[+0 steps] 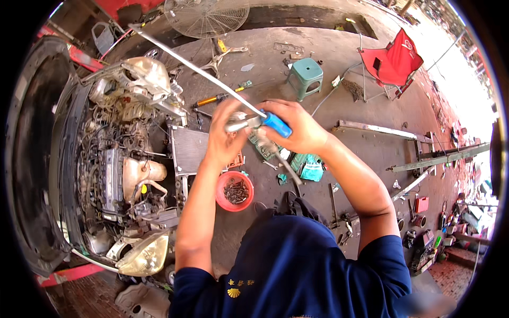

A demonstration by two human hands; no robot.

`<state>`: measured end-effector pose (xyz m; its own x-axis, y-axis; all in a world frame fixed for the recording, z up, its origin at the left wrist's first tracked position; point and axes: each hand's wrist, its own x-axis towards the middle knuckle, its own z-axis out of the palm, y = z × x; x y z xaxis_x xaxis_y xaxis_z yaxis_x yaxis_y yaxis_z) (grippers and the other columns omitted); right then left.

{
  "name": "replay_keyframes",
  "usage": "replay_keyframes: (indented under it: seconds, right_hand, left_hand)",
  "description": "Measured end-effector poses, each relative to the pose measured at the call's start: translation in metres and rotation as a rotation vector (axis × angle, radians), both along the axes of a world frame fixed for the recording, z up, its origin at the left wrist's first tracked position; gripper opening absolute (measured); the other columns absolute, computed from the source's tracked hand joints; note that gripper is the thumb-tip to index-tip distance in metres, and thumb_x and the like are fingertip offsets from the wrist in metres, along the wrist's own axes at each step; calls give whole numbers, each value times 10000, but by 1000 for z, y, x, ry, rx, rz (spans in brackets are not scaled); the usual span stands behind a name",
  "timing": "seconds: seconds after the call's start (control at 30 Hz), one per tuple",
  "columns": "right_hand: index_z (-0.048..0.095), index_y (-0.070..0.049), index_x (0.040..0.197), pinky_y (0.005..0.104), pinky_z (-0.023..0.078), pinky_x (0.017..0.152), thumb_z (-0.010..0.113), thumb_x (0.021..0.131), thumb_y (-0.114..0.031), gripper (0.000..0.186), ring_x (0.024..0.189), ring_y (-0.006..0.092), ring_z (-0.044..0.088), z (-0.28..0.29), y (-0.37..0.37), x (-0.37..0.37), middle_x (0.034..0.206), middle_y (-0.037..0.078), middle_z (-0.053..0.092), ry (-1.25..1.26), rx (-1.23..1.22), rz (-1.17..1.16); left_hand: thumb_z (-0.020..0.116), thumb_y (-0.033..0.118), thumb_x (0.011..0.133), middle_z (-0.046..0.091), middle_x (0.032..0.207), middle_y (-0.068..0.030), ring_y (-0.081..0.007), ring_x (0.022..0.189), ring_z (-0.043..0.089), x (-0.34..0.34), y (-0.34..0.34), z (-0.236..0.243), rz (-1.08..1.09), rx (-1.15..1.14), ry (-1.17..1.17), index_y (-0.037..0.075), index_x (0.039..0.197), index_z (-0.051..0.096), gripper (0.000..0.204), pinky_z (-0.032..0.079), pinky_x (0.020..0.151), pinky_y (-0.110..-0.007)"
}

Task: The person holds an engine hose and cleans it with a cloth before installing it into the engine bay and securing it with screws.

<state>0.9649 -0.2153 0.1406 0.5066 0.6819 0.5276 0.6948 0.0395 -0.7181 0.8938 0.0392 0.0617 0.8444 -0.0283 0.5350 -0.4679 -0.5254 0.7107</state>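
Note:
My right hand is closed on the blue handle of a long, thin metal pry bar or screwdriver, whose shaft slants up to the far left. My left hand is closed around a blurred, shiny metal tool, close against the blue handle. A second metal bar hangs downward from between my hands, its upper part smeared by motion; which hand holds it I cannot tell. Below lie green tool cases and a red basin of small metal parts.
At left stands a car's opened front with its engine, headlight and radiator. Ahead are a large fan, a green stool and a red folding chair. Steel beams and scattered tools lie at right.

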Motion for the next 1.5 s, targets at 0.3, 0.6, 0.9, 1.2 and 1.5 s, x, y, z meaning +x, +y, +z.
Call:
replay_keyframes:
  seconds: [0.3, 0.6, 0.9, 1.2, 1.5]
  right_hand:
    - [684, -14, 1124, 431, 511, 720, 790, 1003, -296, 324, 719, 292, 607, -8, -113, -21, 795, 176, 640, 347, -325, -330]
    - [712, -17, 1111, 538, 573, 824, 775, 955, -383, 403, 927, 474, 710, -63, -105, -110, 939, 238, 736, 347, -732, -173]
    - [753, -51, 1016, 551, 595, 801, 706, 985, -478, 430, 830, 449, 746, -74, -70, -134, 835, 230, 755, 334, -717, -197]
    - [745, -52, 954, 557, 587, 791, 696, 994, -487, 440, 827, 454, 738, -63, -72, -134, 810, 230, 741, 405, -756, -148]
    - [749, -42, 936, 549, 584, 768, 721, 983, -454, 416, 816, 465, 724, -57, -82, -131, 787, 240, 722, 439, -653, -142]
  left_hand:
    - [634, 191, 1093, 595, 696, -1, -95, 615, 562, 11, 9, -43, 337, -401, 519, -35, 1128, 744, 253, 505, 609, -299]
    - [710, 229, 1014, 774, 932, -176, -216, 801, 752, -3, 53, -68, 633, -35, 460, -19, 1376, 652, 442, 586, 773, -384]
    - [806, 159, 973, 820, 1107, -138, -145, 989, 752, -10, 57, -64, 661, -3, 362, 6, 1384, 718, 448, 574, 906, -311]
    - [802, 182, 981, 821, 1120, -135, -146, 1003, 749, -23, 61, -72, 685, -15, 358, 8, 1391, 718, 453, 569, 933, -307]
    - [777, 134, 990, 818, 1041, -138, -148, 937, 742, -24, 55, -63, 689, 14, 290, 11, 1373, 724, 406, 577, 906, -321]
